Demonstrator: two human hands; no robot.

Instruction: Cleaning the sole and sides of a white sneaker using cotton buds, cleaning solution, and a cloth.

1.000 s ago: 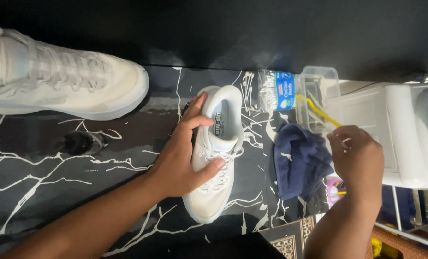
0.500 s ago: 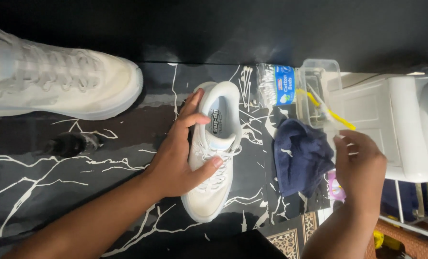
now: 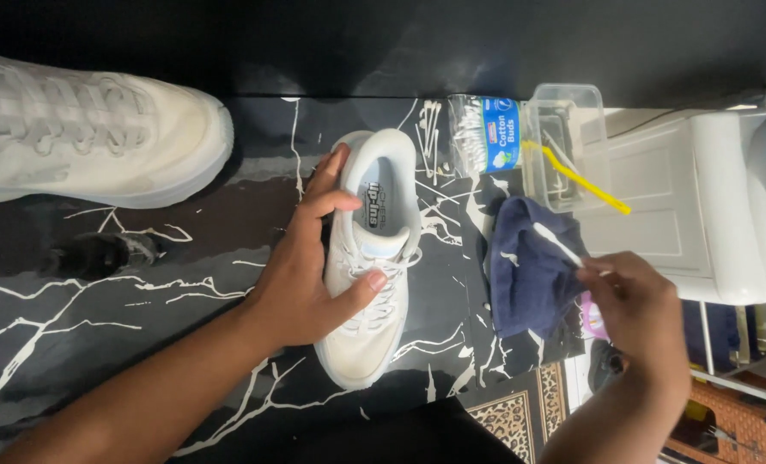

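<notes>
Grip, left hand (image 3: 301,279): closed around a white shoe (image 3: 374,258) from its side, with the thumb pressed on the laces and the fingers (image 3: 331,176) extended along the collar at the heel opening. The shoe lies on the black, white-veined table (image 3: 100,318), roughly at the centre of the view, toe pointing toward the person.

Grip, right hand (image 3: 641,314): narrow pinch of the fingertips on one end of a cotton swab (image 3: 557,243). The swab's white tip points up and to the left and sits over a dark blue cloth (image 3: 529,266). The cloth lies crumpled on the table just right of the shoe, between the shoe and the right hand.

Behind the cloth, at the table's far edge, a clear bag of cotton swabs (image 3: 482,133) lies beside a clear plastic tub (image 3: 563,142). A yellow stick (image 3: 576,176) leans out of the tub at a slant toward the right.

A second white shoe (image 3: 91,142) lies on its side at the far left of the table, well apart from both hands. A white appliance (image 3: 701,206) stands just beyond the right end of the table.
</notes>
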